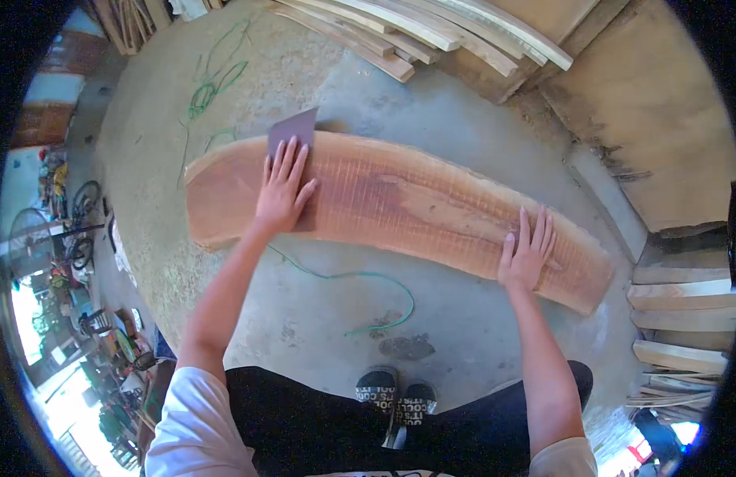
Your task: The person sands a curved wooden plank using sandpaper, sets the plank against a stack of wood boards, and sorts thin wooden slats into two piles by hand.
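A long, slightly curved wooden slab (352,191) with a rough live edge lies crosswise in front of me. Pale saw lines cross its reddish face. My left hand (284,191) lies flat, fingers outstretched, on a sheet of dark sandpaper (295,129) near the slab's left end. One corner of the sheet sticks out past the far edge, and the palm hides part of it. My right hand (528,253) rests with spread fingers directly on the wood toward the right end, holding nothing.
Green cord (396,290) trails over the concrete floor (328,334) on the near side, with another tangle (209,95) at far left. Stacked boards (431,32) lie beyond the slab. More planks (678,318) are piled at right. My shoes (396,393) are below the slab.
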